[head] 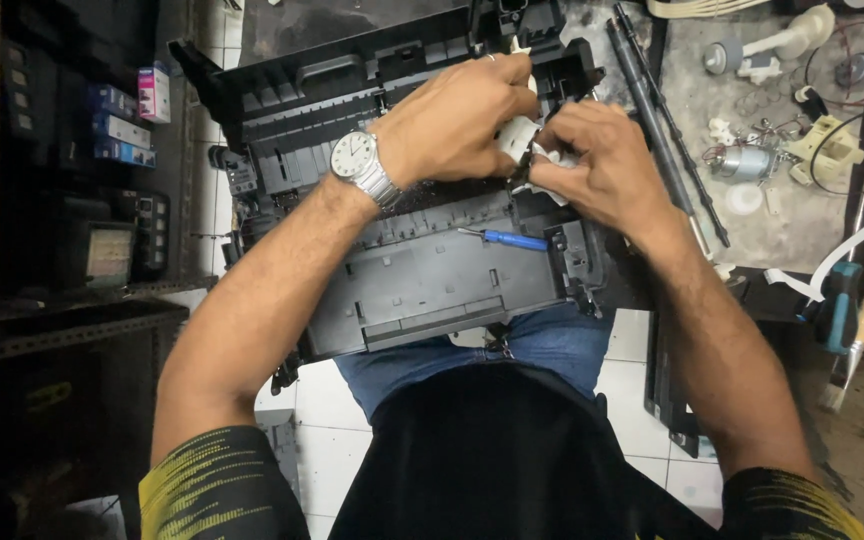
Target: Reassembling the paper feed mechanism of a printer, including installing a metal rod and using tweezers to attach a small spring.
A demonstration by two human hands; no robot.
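Hands meet over printer chassis (422, 270): L hand (457, 120) grip closed on white part (519, 137), R hand (592, 160) pinching same part.

A small white plastic part (520, 135), blocky and glossy, sits pinched between the fingers of both hands, mostly hidden by them. It is held just above the right rear of the black printer chassis (402, 260), a stripped, open plastic frame lying flat across the person's lap. A blue-handled screwdriver (512, 239) lies inside the printer chassis, just below the white part.
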